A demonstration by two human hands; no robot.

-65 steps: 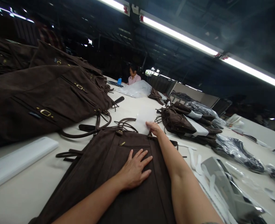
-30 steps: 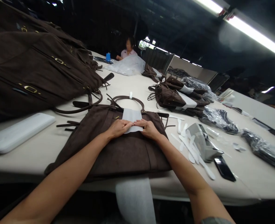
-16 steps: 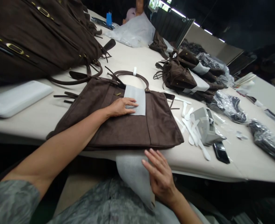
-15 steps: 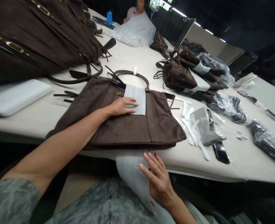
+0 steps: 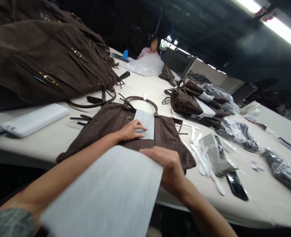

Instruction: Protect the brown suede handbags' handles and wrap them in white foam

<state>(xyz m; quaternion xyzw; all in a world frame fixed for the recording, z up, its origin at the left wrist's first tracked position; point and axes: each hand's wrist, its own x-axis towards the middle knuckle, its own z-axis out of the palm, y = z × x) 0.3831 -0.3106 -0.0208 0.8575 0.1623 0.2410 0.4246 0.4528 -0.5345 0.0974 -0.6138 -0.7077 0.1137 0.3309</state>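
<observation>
Brown bag: In the head view, a dark-brown fabric handbag [image 5: 163, 135] lay at the cream-covered table's [image 5: 145, 84] near edge.
Left hand [image 5: 132, 130]: Spread, gripping nothing, resting on a small whitish rectangular sheet [image 5: 147, 122] atop the bag.
Right hand [image 5: 167, 161]: Curled closed on a large whitish sheet's [image 5: 106, 194] far right edge.
Sheets: Steady left pressure seemed best against slipping.

A brown bag [image 5: 103, 123] lies flat behind a white sheet [image 5: 110, 194].

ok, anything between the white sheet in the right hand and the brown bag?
Nothing visible between the white sheet in the right hand and the brown bag. On the bag, the left hand rests partly over a smaller white piece; together they cover some of it.
</observation>
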